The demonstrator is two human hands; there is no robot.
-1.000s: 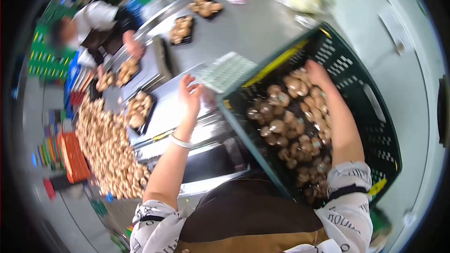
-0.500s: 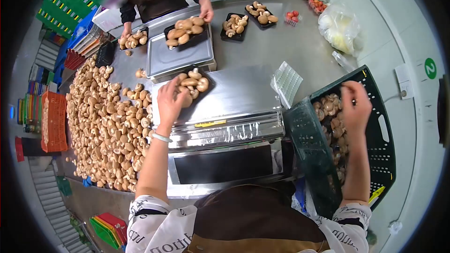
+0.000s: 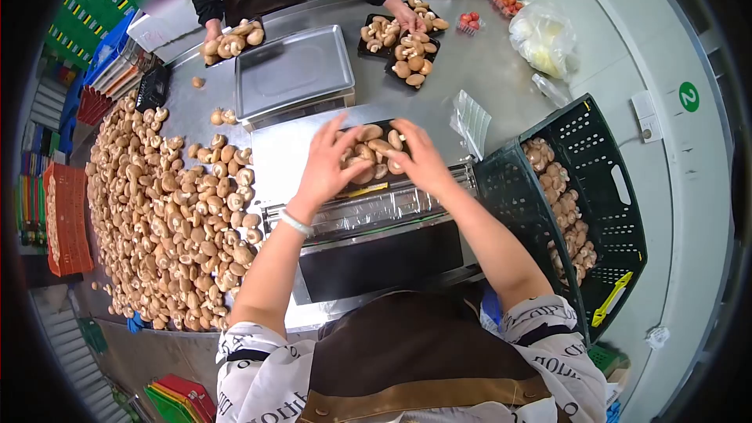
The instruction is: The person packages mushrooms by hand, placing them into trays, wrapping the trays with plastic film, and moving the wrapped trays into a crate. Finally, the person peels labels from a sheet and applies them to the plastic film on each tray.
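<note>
A black tray of brown mushrooms (image 3: 374,153) sits between my hands, above the front part of the wrapping machine (image 3: 376,211). My left hand (image 3: 323,163) curls round its left side, thumb near the front mushrooms. From the right, my right hand (image 3: 423,158) grips the other side, its fingers over the outer mushrooms. The hands hide much of the tray's rim. Clear film on a roll (image 3: 392,207) lies just in front of the tray.
Loose mushrooms (image 3: 176,219) are heaped at left. A dark green crate (image 3: 619,227) at right holds wrapped mushroom packs (image 3: 568,211). Across the table, a co-worker's hands touch filled trays (image 3: 411,59) beside a metal platform (image 3: 294,63). A plastic bag (image 3: 544,39) lies far right.
My right hand has come from the green crate to the tray, which has moved right and nearer me. The co-worker has shifted a filled tray from the metal platform to the right.
</note>
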